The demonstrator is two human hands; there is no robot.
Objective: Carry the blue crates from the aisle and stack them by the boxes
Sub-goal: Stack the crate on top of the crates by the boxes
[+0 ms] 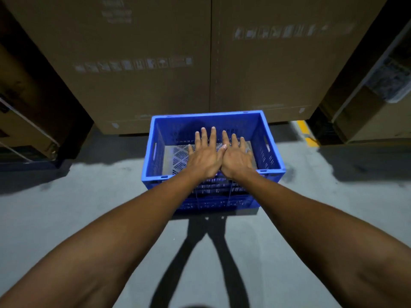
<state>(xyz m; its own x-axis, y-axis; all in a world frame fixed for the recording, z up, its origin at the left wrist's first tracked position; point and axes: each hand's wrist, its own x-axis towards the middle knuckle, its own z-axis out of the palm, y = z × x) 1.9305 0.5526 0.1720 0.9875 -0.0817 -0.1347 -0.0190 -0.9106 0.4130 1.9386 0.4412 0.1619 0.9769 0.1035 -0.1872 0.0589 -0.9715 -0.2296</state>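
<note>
A blue slotted plastic crate (pixel 264 143) stands on the grey floor, right in front of two tall brown cardboard boxes (pixel 155 85). It is empty, with handle cut-outs in both short sides. Its near wall looks tall enough to be more than one crate stacked, but I cannot tell. Both my arms reach straight out over its near rim. My left hand (pixel 205 154) and my right hand (pixel 236 155) hover side by side above the crate's inside, palms down, fingers spread, thumbs touching. Neither hand holds anything.
More cardboard boxes stand on a pallet at the left (pixel 26 121) and at the right (pixel 367 116). A yellow floor marking (pixel 305 132) runs beside the right boxes. Grey concrete floor (pixel 77 207) spreads around and behind the crate.
</note>
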